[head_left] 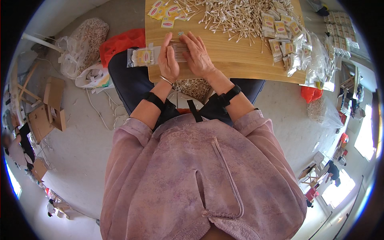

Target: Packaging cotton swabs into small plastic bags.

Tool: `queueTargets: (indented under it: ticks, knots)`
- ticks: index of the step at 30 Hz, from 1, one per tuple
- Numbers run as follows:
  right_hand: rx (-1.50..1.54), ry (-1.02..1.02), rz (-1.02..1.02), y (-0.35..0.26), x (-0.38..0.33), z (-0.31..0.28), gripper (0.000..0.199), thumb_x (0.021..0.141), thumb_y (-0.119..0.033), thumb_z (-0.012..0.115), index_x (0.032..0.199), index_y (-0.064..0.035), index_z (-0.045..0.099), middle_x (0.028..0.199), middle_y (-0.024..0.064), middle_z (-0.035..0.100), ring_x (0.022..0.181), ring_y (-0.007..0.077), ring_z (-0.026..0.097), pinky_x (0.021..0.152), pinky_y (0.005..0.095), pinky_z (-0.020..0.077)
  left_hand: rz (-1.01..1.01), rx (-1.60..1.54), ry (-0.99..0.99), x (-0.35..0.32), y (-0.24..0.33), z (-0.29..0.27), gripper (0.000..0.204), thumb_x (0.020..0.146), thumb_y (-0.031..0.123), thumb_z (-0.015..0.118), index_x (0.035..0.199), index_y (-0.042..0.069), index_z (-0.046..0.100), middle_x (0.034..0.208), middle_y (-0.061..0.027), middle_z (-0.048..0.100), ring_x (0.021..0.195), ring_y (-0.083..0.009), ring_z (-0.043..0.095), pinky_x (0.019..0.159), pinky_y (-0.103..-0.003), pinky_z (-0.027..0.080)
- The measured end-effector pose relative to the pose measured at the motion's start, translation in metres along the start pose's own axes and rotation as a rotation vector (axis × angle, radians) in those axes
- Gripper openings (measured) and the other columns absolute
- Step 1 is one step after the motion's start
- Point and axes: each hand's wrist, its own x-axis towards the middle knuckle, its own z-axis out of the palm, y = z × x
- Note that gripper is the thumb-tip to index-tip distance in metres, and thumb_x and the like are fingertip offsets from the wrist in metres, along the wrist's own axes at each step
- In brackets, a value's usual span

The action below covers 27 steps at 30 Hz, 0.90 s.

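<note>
A wooden board [236,60] lies across my lap. My left hand [168,60] and my right hand [198,56] press from both sides on a small bundle of cotton swabs [179,50] lying on the board between them. A clear bag of swabs with a yellow label [141,57] lies just left of my left hand at the board's edge. A big loose heap of cotton swabs [232,18] covers the far middle of the board. Filled packets [286,38] are stacked at the right, and loose yellow labels [164,12] lie at the far left.
On the floor to the left lie a red plastic bag [120,42], clear bags [82,46] and cardboard boxes [52,104]. A clear bag of swabs [194,86] sits under the board. More packets [340,34] lie far right, beside another red bag [310,94].
</note>
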Motion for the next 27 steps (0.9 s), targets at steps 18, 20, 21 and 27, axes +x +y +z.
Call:
queueTargets:
  ticks: [18,20,21,27]
  knots:
    - [0.493,0.470,0.174,-0.010,0.001,0.023,0.039,0.101,-0.015,0.033,0.135,0.0044,0.033,0.137,0.0182,0.040,0.130,0.0265,0.036,0.108,0.0330,0.0263,-0.058,0.002,-0.089,0.008,0.008,0.002,0.043,0.099,0.025,0.035,0.131,-0.001,0.046,0.135,-0.0198,0.047,0.129,-0.0288,0.042,0.106,-0.034,0.030]
    - [0.517,0.448,0.215,-0.011,0.005,0.025,0.038,0.099,-0.012,0.036,0.134,0.0036,0.034,0.136,0.0233,0.042,0.133,0.0312,0.034,0.107,0.0345,0.0286,-0.055,0.017,-0.113,0.006,0.007,-0.001,0.044,0.100,0.026,0.034,0.132,-0.001,0.046,0.133,-0.0176,0.049,0.125,-0.0261,0.044,0.105,-0.033,0.032]
    - [0.517,0.448,0.212,-0.011,0.006,0.025,0.038,0.099,-0.012,0.036,0.134,0.0036,0.034,0.136,0.0233,0.042,0.133,0.0312,0.034,0.107,0.0345,0.0286,-0.051,0.032,-0.138,0.006,0.007,-0.002,0.045,0.101,0.028,0.033,0.132,-0.002,0.045,0.132,-0.0154,0.050,0.122,-0.0235,0.047,0.103,-0.032,0.033]
    - [0.549,0.331,0.236,-0.010,0.005,0.017,0.037,0.099,-0.014,0.037,0.132,0.0017,0.038,0.134,0.0237,0.043,0.133,0.0351,0.033,0.107,0.0373,0.0296,-0.096,-0.062,-0.091,0.002,0.002,-0.004,0.042,0.101,0.026,0.032,0.127,-0.003,0.049,0.126,-0.0148,0.054,0.119,-0.0225,0.049,0.101,-0.032,0.036]
